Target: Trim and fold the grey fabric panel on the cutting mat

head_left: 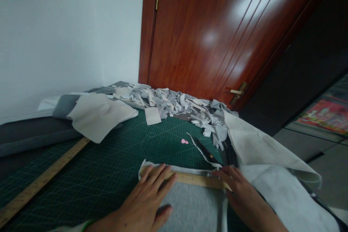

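Note:
My left hand [148,197] lies flat with fingers spread on a grey fabric piece [190,206], its fingertips pressing the left end of a short wooden ruler [194,179]. My right hand [237,188] rests on the ruler's right end, fingers stretched along it. The ruler lies across the top edge of the fabric, on a green cutting mat [108,163]. Black scissors [206,151] lie just beyond the ruler. Neither hand holds anything.
A long wooden ruler [40,181] lies along the mat's left side. A heap of fabric scraps [176,105] sits at the back, a white cloth [98,116] at left and a large white cloth [266,152] at right. Small pink chalk [185,141]. Wooden door [212,32] behind.

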Tool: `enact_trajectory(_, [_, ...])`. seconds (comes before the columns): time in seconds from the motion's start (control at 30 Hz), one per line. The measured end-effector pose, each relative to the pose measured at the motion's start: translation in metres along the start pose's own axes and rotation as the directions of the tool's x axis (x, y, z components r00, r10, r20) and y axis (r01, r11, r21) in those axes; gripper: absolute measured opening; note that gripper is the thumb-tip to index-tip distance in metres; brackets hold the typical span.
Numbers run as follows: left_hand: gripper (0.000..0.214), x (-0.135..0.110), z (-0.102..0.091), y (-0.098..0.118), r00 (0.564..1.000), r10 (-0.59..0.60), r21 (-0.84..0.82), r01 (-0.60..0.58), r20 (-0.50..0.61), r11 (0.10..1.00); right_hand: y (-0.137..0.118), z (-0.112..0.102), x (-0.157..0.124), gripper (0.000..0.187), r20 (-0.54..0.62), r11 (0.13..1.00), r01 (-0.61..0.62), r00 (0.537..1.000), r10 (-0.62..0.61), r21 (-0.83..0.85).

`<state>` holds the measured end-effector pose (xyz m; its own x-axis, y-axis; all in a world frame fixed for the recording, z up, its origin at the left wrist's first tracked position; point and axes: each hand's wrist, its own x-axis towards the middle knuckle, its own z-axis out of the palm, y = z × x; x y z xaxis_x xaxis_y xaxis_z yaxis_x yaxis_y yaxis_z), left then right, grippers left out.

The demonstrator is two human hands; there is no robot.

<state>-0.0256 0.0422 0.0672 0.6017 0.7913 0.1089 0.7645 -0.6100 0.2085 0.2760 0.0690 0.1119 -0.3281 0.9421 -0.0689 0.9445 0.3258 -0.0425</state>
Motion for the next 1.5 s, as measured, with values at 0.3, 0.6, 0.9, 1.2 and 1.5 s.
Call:
enact_trajectory(0.3, [0.067,-0.004,0.005,0.0,0.998,-0.027,-0.053,0.024,-0.053,0.998,-0.026,0.028,0.023,0.033,-0.07,0.959,0.163,0.986,-0.151,0.232])
enact_trajectory(0.6, [0.066,-0.007,0.008,0.006,0.989,0.007,0.01,-0.005,-0.146,1.0,-0.017,0.032,0.031,0.029,-0.11,0.914,0.193,0.98,-0.164,0.356])
enact_trajectory(0.9, [0.07,-0.008,0.022,0.005,0.981,0.018,0.066,-0.006,-0.193,0.998,-0.016,0.028,0.031,0.028,-0.087,0.864,0.216,0.976,-0.198,0.455])
enact_trajectory(1.2, [0.065,-0.007,0.024,0.006,0.986,-0.035,0.076,0.048,-0.164,0.996,-0.016,0.03,0.032,0.027,-0.107,0.847,0.21,0.978,-0.181,0.488])
enact_trajectory(1.5, [0.064,-0.005,0.025,0.005,0.995,-0.054,0.117,0.064,-0.09,0.991,-0.019,0.03,0.033,0.027,-0.076,0.868,0.135,0.991,-0.113,0.477])
